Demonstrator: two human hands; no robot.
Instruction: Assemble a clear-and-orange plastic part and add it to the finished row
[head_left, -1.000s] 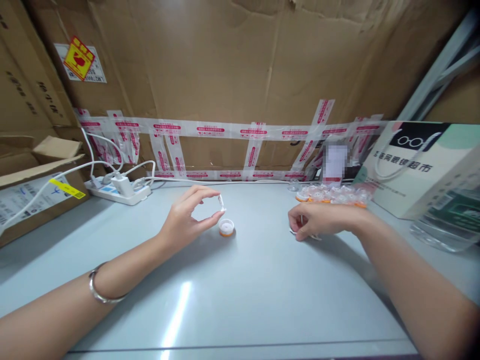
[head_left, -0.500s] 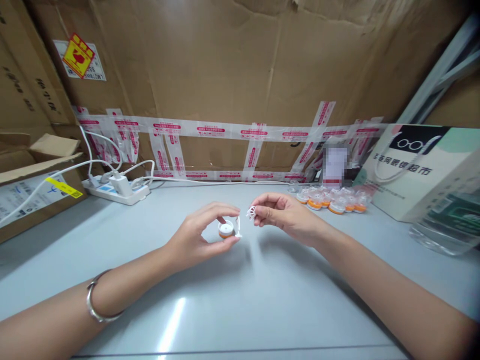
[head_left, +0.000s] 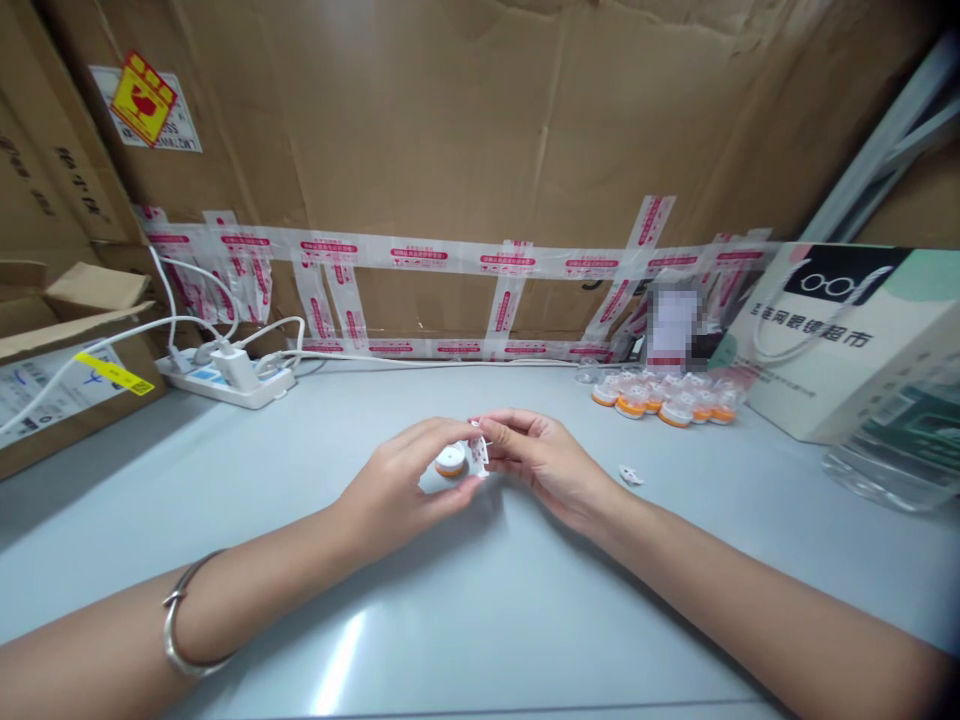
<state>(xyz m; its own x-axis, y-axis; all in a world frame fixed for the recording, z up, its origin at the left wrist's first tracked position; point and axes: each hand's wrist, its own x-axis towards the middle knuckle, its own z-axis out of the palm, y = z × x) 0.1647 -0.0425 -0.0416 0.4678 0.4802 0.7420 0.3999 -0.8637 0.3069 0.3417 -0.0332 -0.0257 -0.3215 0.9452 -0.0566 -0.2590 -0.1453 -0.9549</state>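
My left hand (head_left: 405, 480) pinches a small white plastic piece (head_left: 481, 455) upright between thumb and fingertips, just above the table. My right hand (head_left: 536, 460) meets it from the other side, thumb and fingers closed at the piece's upper edge. The fingers partly hide the piece, so its full shape does not show. Just beyond my left fingers, a round white cap with an orange base (head_left: 450, 458) rests on the table. A loose white plastic bit (head_left: 631, 476) lies to the right of my right wrist.
Several white-and-orange round pieces with clear tops (head_left: 675, 398) sit clustered at the back right. Beside them stand a paper bag (head_left: 810, 370) and a clear plastic bottle (head_left: 892, 450). A white power strip (head_left: 255, 390) with cables lies back left, near an open carton (head_left: 82, 390).
My right hand has moved left and down to the piece in my left hand; the white spoked part seen in its fingertips no longer shows separately. A white bit now shows beside my right forearm.
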